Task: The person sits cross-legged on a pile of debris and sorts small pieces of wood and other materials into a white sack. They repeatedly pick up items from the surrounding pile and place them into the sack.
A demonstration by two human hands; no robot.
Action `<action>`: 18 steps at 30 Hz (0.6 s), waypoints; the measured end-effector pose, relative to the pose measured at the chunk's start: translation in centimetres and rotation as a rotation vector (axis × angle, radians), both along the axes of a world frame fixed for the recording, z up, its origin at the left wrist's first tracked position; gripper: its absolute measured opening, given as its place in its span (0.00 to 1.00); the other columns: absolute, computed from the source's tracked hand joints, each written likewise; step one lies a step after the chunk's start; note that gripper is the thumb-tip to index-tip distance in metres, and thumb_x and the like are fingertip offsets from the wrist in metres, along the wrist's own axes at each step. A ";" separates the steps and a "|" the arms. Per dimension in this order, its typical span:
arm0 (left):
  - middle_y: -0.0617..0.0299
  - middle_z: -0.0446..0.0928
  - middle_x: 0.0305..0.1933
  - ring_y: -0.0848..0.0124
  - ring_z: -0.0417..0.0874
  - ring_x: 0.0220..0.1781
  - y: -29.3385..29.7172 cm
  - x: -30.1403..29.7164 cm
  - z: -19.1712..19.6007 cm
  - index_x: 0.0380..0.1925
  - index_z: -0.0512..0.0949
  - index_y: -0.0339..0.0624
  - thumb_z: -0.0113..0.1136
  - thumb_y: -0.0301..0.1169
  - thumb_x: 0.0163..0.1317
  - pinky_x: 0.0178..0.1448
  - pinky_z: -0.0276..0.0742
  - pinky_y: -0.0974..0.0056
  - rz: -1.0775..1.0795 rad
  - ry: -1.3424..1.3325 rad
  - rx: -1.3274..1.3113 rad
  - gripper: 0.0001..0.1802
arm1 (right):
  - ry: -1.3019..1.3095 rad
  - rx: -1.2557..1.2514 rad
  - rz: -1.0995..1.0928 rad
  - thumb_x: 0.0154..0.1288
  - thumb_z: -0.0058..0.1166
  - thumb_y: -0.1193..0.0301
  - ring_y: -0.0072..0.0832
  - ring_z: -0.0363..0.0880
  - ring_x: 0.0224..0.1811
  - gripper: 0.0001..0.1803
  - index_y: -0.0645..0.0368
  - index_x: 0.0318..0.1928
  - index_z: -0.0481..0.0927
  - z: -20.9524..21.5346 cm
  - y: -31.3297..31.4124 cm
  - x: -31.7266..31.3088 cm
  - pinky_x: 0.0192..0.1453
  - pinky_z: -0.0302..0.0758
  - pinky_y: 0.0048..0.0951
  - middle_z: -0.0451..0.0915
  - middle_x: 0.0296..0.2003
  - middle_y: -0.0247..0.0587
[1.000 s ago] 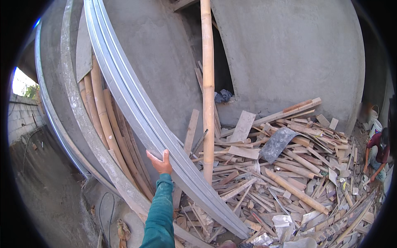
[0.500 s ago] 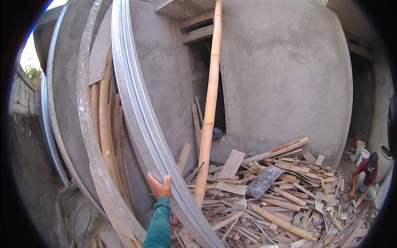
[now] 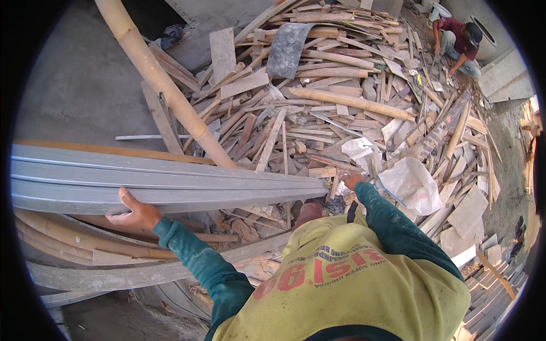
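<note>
A bundle of long silver metal channels (image 3: pixel 170 184) stretches from the left rim to the middle, its far length widening toward the left. My left hand (image 3: pixel 139 213) is against the bundle's lower edge, thumb up over its side and fingers partly hidden behind it, gripping it. Close to the bundle's right end, my right hand (image 3: pixel 354 181) reaches down with its fingers curled. What it holds, if anything, is hidden among wood scraps. A bamboo pole (image 3: pixel 165 85) slants down behind the bundle.
Behind lies a heap of scrap wood (image 3: pixel 330 102) with a grey sheet (image 3: pixel 290 50) on it. A white sack (image 3: pixel 412 184) lies right of my right hand. Long boards (image 3: pixel 159 270) run below the bundle. Another person (image 3: pixel 458 45) crouches at the upper right.
My view has tipped down and to the right. The metal bundle, which leaned upright, now appears lying across the view. My right hand has come into sight; my left hand stays on the bundle.
</note>
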State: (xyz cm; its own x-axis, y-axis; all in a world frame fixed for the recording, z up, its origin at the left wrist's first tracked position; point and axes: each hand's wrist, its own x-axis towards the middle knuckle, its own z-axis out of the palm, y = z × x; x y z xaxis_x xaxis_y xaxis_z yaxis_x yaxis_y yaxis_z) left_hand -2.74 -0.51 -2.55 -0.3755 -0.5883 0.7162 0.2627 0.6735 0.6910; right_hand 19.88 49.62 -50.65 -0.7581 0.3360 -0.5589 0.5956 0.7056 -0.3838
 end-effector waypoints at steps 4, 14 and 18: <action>0.33 0.67 0.66 0.50 0.77 0.65 0.0 -0.1 0.3 0.75 0.46 0.25 0.68 0.44 0.65 0.69 0.79 0.53 -0.079 0.013 0.070 0.53 | -0.128 -0.040 0.110 0.68 0.57 0.55 0.51 0.78 0.61 0.28 0.60 0.61 0.79 -8.0 3.0 15.1 0.63 0.74 0.48 0.78 0.59 0.57; 0.35 0.60 0.74 0.48 0.70 0.72 0.8 0.7 0.6 0.77 0.47 0.27 0.65 0.48 0.63 0.73 0.72 0.51 -0.032 -0.035 0.157 0.55 | -0.150 -0.355 -0.809 0.73 0.55 0.57 0.36 0.89 0.38 0.26 0.55 0.65 0.76 -5.7 1.8 29.7 0.34 0.84 0.38 0.84 0.44 0.40; 0.33 0.63 0.69 0.50 0.72 0.69 -0.3 0.4 0.6 0.74 0.49 0.23 0.67 0.47 0.62 0.71 0.73 0.51 -0.103 -0.012 0.076 0.54 | -0.040 -0.543 -1.190 0.72 0.56 0.56 0.34 0.89 0.41 0.28 0.54 0.68 0.75 -0.2 -1.3 21.8 0.36 0.84 0.36 0.83 0.49 0.40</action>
State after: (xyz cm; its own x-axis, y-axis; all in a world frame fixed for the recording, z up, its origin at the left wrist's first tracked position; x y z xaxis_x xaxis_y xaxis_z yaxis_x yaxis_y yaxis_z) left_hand -2.33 -0.82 -1.90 -0.4455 -0.5984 0.6660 0.3193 0.5888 0.7426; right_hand 41.64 48.33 -50.84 -0.1351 0.5106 -0.8491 0.7607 -0.4957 -0.4191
